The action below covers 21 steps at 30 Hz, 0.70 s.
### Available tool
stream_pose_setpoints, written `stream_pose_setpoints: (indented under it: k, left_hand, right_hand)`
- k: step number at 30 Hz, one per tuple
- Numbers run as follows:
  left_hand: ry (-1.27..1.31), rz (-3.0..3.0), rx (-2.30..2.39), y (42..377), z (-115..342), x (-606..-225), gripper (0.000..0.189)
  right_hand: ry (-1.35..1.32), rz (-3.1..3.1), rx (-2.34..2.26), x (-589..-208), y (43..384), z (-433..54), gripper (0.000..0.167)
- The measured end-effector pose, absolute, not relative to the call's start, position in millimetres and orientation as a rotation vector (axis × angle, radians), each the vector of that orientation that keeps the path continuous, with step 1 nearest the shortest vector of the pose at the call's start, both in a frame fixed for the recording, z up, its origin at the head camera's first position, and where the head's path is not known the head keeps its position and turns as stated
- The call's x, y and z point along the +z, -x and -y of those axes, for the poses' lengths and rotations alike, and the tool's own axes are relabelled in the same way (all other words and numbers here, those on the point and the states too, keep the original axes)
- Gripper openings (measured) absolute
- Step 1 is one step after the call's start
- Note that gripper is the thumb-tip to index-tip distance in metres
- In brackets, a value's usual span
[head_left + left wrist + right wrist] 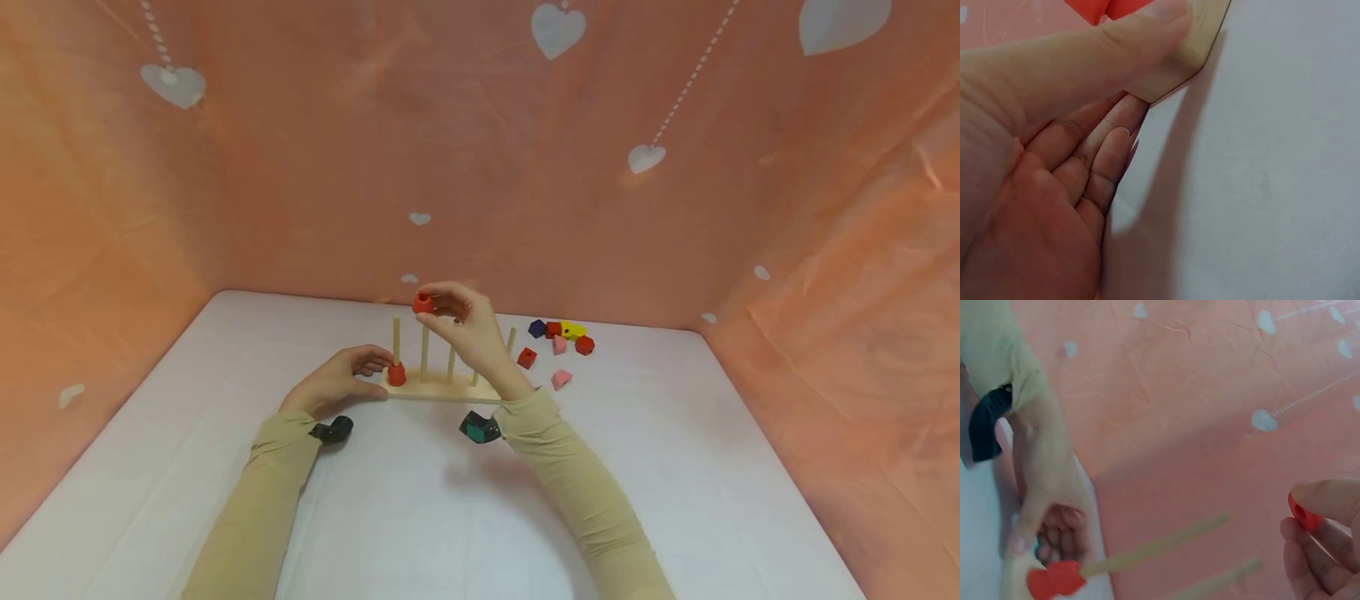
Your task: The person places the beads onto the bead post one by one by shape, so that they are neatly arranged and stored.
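My right hand [474,330] pinches a red bead [423,307] between thumb and fingertips, high over the wooden peg board [442,390]. In the head view the bead overlaps the top of the second peg [424,354] from the left. A dark hole shows in that bead [1311,521] in the right wrist view. Red beads [396,376] sit stacked at the foot of the leftmost peg [396,337]. My left hand [337,380] grips the board's left end, its thumb [1116,53] along one side and the fingers at the other.
Several loose beads lie right of the board: red [527,358], pink [561,379], yellow [573,331] and dark blue [537,328]. Dark wrist-worn devices [480,427] hang below both sleeves. A pink cloth wall [480,192] stands behind the white table [420,517].
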<state>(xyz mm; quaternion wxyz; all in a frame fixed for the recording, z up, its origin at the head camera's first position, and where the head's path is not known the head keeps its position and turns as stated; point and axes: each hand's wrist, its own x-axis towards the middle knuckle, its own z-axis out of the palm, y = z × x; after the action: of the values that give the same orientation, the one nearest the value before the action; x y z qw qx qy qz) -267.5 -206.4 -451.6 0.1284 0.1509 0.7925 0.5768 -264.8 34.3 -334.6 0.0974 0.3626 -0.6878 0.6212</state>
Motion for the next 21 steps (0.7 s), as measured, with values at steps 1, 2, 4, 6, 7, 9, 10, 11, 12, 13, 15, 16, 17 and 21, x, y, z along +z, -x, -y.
stream_pose_setpoints:
  k: [1, 2, 4, 6, 7, 9, 10, 11, 12, 13, 15, 16, 17, 21]
  left_hand:
    - [-0.435, -2.311, 1.666, 268, 206, -451, 0.061]
    - [-0.432, -2.321, 1.653, 268, 207, -451, 0.061]
    - [-0.425, -2.326, 1.644, 270, 207, -451, 0.062]
    - [-0.432, -2.336, 1.634, 271, 208, -452, 0.061]
    - [-0.436, -2.339, 1.631, 272, 208, -452, 0.061]
    - [-0.44, -2.332, 1.641, 273, 208, -453, 0.06]
    - [-0.442, -2.329, 1.645, 273, 208, -453, 0.06]
    - [-0.44, -2.33, 1.645, 273, 209, -453, 0.06]
    - [-0.451, -2.329, 1.645, 273, 209, -453, 0.06]
    - [-0.457, -2.325, 1.65, 273, 209, -453, 0.06]
    - [-0.465, -2.338, 1.647, 272, 209, -454, 0.061]
    - [-0.473, -2.34, 1.644, 272, 209, -453, 0.061]
    - [-0.479, -2.348, 1.637, 272, 209, -453, 0.061]
    - [-0.485, -2.354, 1.633, 272, 208, -453, 0.061]
  right_hand:
    - [-1.083, 2.042, 1.832, -333, 261, -31, 0.03]
    - [-1.088, 2.05, 1.821, -332, 258, -28, 0.03]
    - [-1.099, 2.062, 1.81, -327, 250, -23, 0.029]
    - [-1.109, 2.07, 1.786, -322, 243, -20, 0.028]
    - [-1.113, 2.07, 1.782, -320, 240, -18, 0.028]
    - [-1.112, 2.076, 1.769, -320, 240, -15, 0.028]
    - [-1.112, 2.075, 1.769, -321, 240, -13, 0.028]
    - [-1.11, 2.076, 1.77, -322, 241, -11, 0.028]
    - [-1.103, 2.078, 1.775, -323, 242, -9, 0.028]
    - [-1.094, 2.081, 1.781, -324, 242, -8, 0.028]
    - [-1.076, 2.081, 1.805, -326, 244, -4, 0.027]
    - [-1.067, 2.082, 1.81, -328, 244, -3, 0.027]
    - [-1.056, 2.085, 1.81, -329, 245, -2, 0.027]
    - [-1.031, 2.107, 1.779, -331, 245, 1, 0.027]
